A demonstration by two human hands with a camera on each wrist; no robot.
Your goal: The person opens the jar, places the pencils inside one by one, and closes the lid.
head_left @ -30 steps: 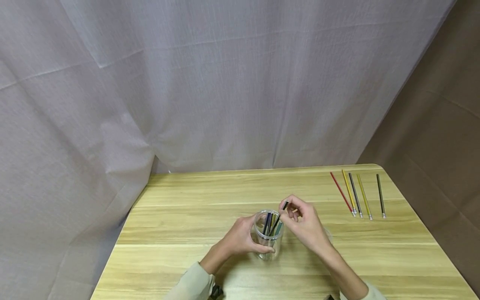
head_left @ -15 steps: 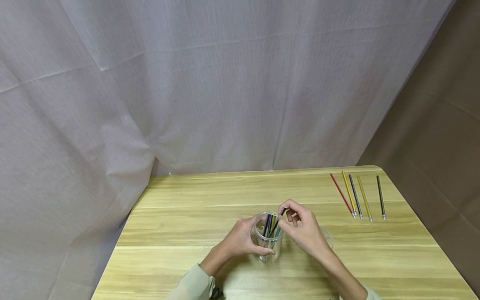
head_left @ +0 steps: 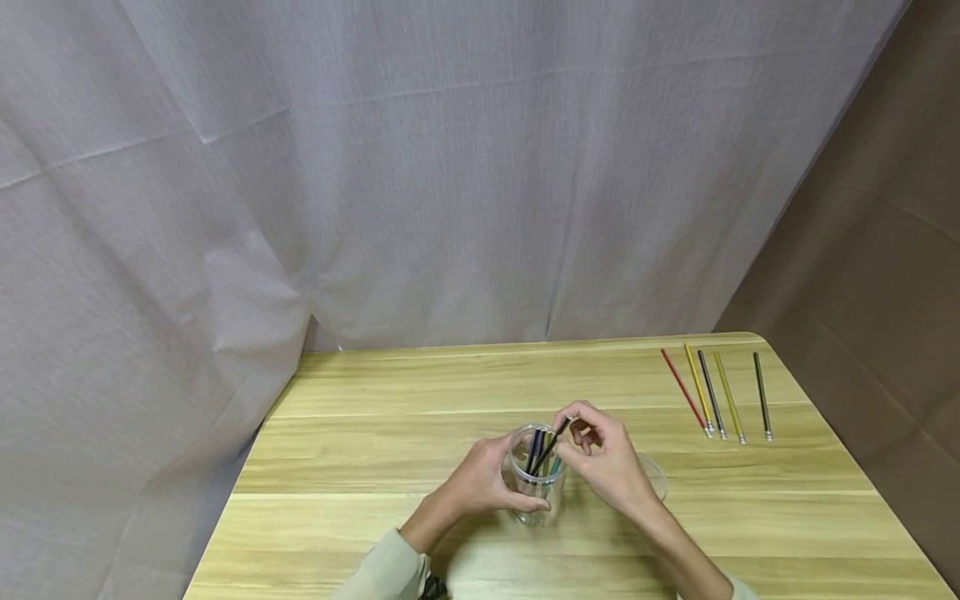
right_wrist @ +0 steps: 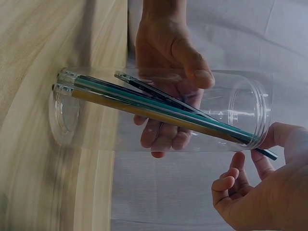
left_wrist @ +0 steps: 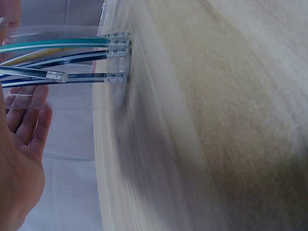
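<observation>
A clear plastic jar (head_left: 536, 508) stands on the table, and my left hand (head_left: 483, 477) grips its side with the thumb across the front. Inside lean several pencils, among them a teal pencil (right_wrist: 144, 103) and a yellow pencil (right_wrist: 110, 103), their eraser ends at the jar's bottom. My right hand (head_left: 606, 460) pinches a dark pencil (head_left: 551, 446) near its upper end, right at the jar's rim (right_wrist: 262, 115). That pencil slants down into the jar; its silver ferrule (left_wrist: 57, 76) hangs higher than those of the others.
At the back right of the table lie a red pencil (head_left: 684, 390), two yellow pencils (head_left: 726, 392) and two dark pencils (head_left: 761, 392). A round clear lid (head_left: 655, 477) lies beside my right wrist. Grey curtain (head_left: 480, 208) hangs behind the table.
My right hand has come down slightly, and the dark pencil has slid lower into the jar, its top end nearer the rim. The left hand keeps its hold on the jar.
</observation>
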